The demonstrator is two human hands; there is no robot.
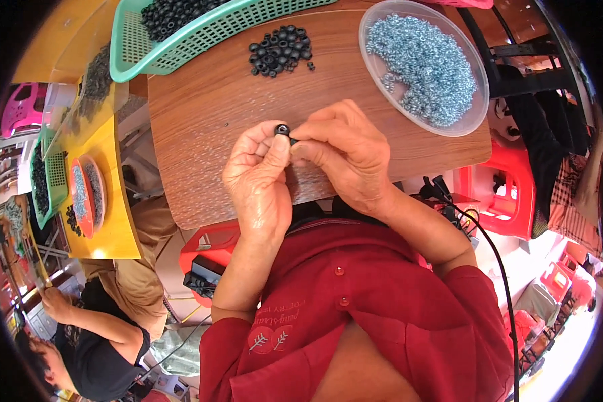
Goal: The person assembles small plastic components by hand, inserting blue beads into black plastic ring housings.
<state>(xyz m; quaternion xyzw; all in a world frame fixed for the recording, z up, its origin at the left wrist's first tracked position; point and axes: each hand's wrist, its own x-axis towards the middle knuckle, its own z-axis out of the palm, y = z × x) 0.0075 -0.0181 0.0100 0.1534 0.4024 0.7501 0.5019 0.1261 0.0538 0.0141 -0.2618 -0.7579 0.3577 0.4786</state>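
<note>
A small black round part [283, 129] with a hole in its middle is pinched upright between the thumb and fingers of my left hand [258, 181], above the brown table. Close against it, my right hand [352, 151] is closed in a pinch. A dark bit shows at its fingertips; whether it belongs to the same part or is a second piece, I cannot tell. Farther off on the table lies a loose pile of similar black parts [285, 48]. To the right stands a round clear plastic tub [479, 100] with many small shiny silver-blue metal pieces in it.
A green mesh basket [174, 57] of black parts stands at the far left of the wooden table [201, 134]. On the left, a person [104, 335] sits by a yellow table [117, 221] with another basket. A red stool [509, 181] and a black cable [499, 258] are at right.
</note>
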